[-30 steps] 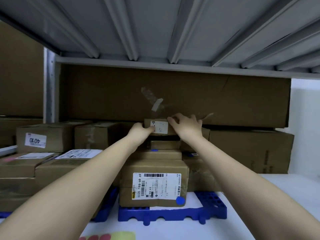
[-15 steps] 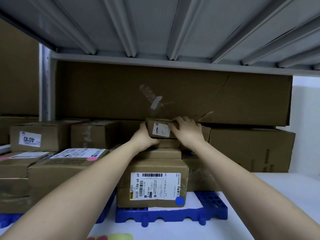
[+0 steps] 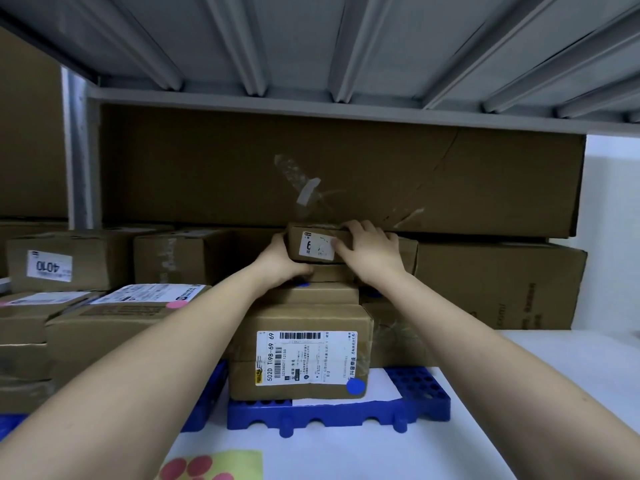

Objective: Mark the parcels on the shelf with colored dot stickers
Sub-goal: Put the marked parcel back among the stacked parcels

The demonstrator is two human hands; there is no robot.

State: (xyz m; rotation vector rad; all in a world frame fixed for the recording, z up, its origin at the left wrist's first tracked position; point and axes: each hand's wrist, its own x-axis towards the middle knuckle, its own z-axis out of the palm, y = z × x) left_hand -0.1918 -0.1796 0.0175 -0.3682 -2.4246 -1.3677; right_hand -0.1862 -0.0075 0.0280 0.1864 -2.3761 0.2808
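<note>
A small brown parcel (image 3: 311, 244) with a white label tops the middle stack, tucked under a long carton. My left hand (image 3: 280, 263) grips its left end and underside. My right hand (image 3: 372, 251) holds its right end, fingers curled over the top and the thumb on the label. Below it sits a big parcel (image 3: 301, 351) whose shipping label carries a blue dot sticker (image 3: 355, 386). A parcel at the left bears a pink dot sticker (image 3: 174, 304). A yellow sheet with pink dot stickers (image 3: 211, 465) lies on the white shelf surface at the bottom.
A long flat carton (image 3: 346, 174) spans the back under the grey metal shelf above (image 3: 311, 46). Brown boxes stack at the left (image 3: 62, 261) and a large box stands at the right (image 3: 498, 285). Blue plastic pallets (image 3: 339, 414) lie under the stacks.
The small top parcel has been tilted and pulled slightly forward, its label now facing me more. My right hand shifted from the parcel's top onto its right end and label.
</note>
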